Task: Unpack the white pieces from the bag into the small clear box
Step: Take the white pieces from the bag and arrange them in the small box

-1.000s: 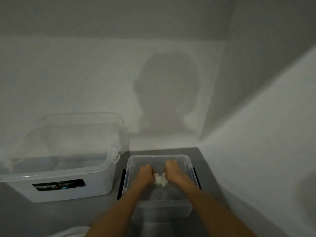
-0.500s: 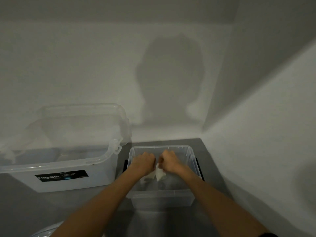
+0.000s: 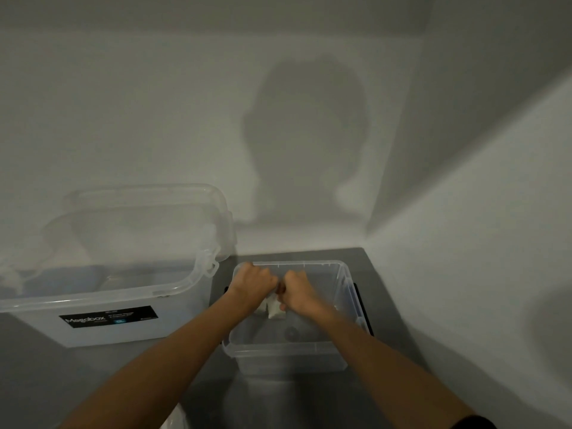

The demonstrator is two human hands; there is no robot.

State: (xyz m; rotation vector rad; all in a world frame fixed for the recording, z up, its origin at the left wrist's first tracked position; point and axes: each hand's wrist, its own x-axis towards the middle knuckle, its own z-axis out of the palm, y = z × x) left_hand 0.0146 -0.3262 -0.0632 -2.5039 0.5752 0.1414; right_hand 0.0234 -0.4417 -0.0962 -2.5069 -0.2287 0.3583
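The small clear box [image 3: 348, 356] stands on the grey floor near the right wall, lid off. Both my hands are over its open top, close together. My left hand [image 3: 252, 286] and my right hand [image 3: 298, 294] each have curled fingers gripping a small bag [image 3: 274, 309] that hangs between and below them, pale white inside. Whether single white pieces lie in the box I cannot tell; a dark round mark shows on its bottom.
A large clear storage box [image 3: 102, 305] with a black label stands to the left, its lid [image 3: 148, 218] leaning against the wall behind it. White walls close the corner at the back and right. Something pale pokes in at the bottom edge [image 3: 173, 419].
The hands have drawn closer together and shifted a little toward the far side of the small box, still gripping the bag; the view has tilted slightly.
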